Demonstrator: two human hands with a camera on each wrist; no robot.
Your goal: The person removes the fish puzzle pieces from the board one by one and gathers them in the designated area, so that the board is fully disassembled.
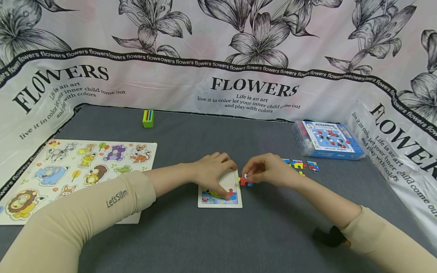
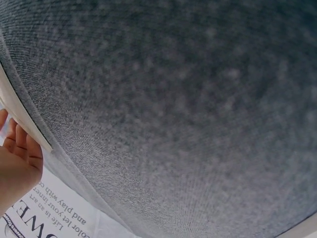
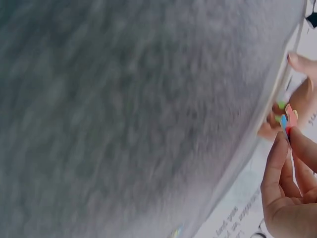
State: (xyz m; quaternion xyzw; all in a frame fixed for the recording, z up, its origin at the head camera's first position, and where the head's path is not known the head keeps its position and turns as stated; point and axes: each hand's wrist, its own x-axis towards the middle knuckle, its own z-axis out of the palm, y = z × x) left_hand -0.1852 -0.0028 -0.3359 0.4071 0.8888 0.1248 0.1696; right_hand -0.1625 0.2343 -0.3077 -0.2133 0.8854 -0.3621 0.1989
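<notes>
Piece [image 1: 244, 180] was held by tray [image 1: 220, 205] edge.
It was pinched by the right hand [image 1: 269, 170]; the tray was touched by the wide-spread left hand [image 1: 212, 172].

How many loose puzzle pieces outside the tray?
5 visible: one piece pinched in the right hand, three pieces in a row beyond it, another partly hidden just nearer than that row. The hand may hide more.

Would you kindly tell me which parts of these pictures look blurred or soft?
Head view: the FLOWERS lettering reads clearly; left wrist view: the gray tabletop looks soft and grainy; right wrist view: the tabletop is smeared, while the pinched puzzle piece looks clearer.
</notes>
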